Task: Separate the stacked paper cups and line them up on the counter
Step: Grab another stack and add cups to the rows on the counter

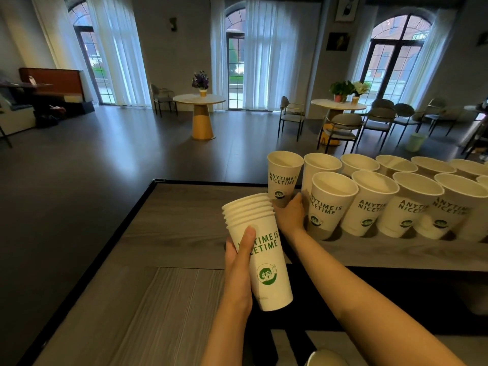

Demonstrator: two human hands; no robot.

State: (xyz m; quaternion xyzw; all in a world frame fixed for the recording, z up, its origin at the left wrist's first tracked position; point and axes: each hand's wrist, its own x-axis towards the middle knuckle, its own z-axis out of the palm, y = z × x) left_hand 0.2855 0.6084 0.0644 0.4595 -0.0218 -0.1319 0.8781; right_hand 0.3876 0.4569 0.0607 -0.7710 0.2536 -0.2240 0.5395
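Observation:
A stack of several white paper cups (pixel 266 262) with green print is tilted above the grey wooden counter (pixel 169 225); my left hand (pixel 239 257) grips it around the middle. My right hand (pixel 289 213) reaches forward and holds the base of a single cup (pixel 284 175) at the left end of the back row, at the counter's far edge. Two rows of separated cups (pixel 375 204) stand upright to the right, running off the frame's right side.
The counter's black-trimmed left and far edges (pixel 148 191) drop to a dark floor. A lower dark shelf (pixel 369 281) lies under my right forearm. Another cup's rim (pixel 324 359) shows at the bottom edge. Round tables and chairs stand far behind.

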